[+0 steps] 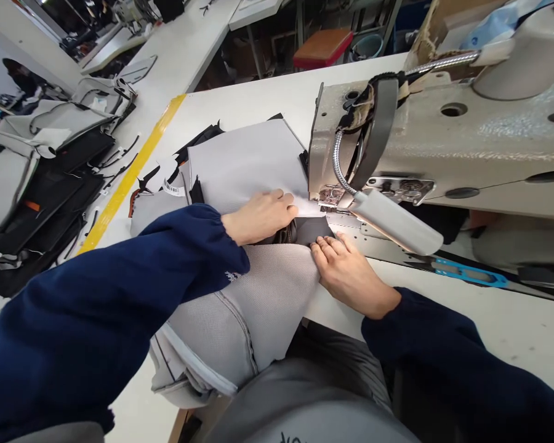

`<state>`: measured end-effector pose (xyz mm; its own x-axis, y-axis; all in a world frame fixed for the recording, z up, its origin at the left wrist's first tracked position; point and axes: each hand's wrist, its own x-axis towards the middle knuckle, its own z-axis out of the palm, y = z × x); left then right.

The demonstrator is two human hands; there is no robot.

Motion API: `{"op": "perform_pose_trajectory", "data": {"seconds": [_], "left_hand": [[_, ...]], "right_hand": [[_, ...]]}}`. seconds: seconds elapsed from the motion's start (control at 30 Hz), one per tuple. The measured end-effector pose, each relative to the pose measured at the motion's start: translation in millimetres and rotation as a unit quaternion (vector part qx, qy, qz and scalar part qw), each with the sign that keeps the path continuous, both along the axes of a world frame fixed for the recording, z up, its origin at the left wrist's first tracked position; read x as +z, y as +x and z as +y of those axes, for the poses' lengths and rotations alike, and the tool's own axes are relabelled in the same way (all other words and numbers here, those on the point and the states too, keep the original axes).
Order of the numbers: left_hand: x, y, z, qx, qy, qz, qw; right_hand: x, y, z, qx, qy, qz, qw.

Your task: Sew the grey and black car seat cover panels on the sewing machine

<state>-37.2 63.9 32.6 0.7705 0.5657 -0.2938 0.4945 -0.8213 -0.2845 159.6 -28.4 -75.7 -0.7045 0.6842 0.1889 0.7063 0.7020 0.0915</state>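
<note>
Under the head of a sewing machine point(332, 197) lies a grey seat cover point(249, 154), with a smooth flat panel at the back and a mesh panel point(277, 283) hanging over the table's front edge. My left hand point(261, 215) is closed on the cover, its fingers curled at a fold left of the needle area. My right hand point(351, 271) pinches the dark grey edge of the fabric point(314, 229) just in front of the presser foot. The fingertips of that hand are partly hidden at the fabric edge. A white barcode label point(173, 188) shows on the cover's left side.
A small lamp point(399, 224) on a flexible metal neck hangs beside the needle area. Blue-handled thread snips point(471, 272) lie right of my right hand. Yellow tape point(133, 175) crosses the table, with piled covers point(50, 184) left of it. A red-edged stool point(323, 48) stands behind.
</note>
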Motion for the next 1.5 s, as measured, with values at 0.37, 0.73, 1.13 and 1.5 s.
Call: {"op": "perform_pose_trajectory", "data": {"seconds": [0.37, 0.73, 1.13, 1.5], "left_hand": [[-29.4, 26, 6, -0.107, -0.041, -0.04, 0.993], [-37.3, 39, -4, -0.094, -0.08, -0.076, 0.989], [-34.2, 47, -1, 0.02, -0.123, -0.047, 0.991], [4.7, 29, -32, 0.103, -0.12, -0.058, 0.986]], "right_hand": [[-15.4, -23, 7, 0.0, -0.003, -0.082, 0.997], [7.6, -35, 18, -0.039, -0.078, -0.119, 0.989], [-2.5, -40, 18, -0.072, -0.058, -0.082, 0.992], [-13.1, -28, -8, 0.027, 0.064, -0.095, 0.993]]}}
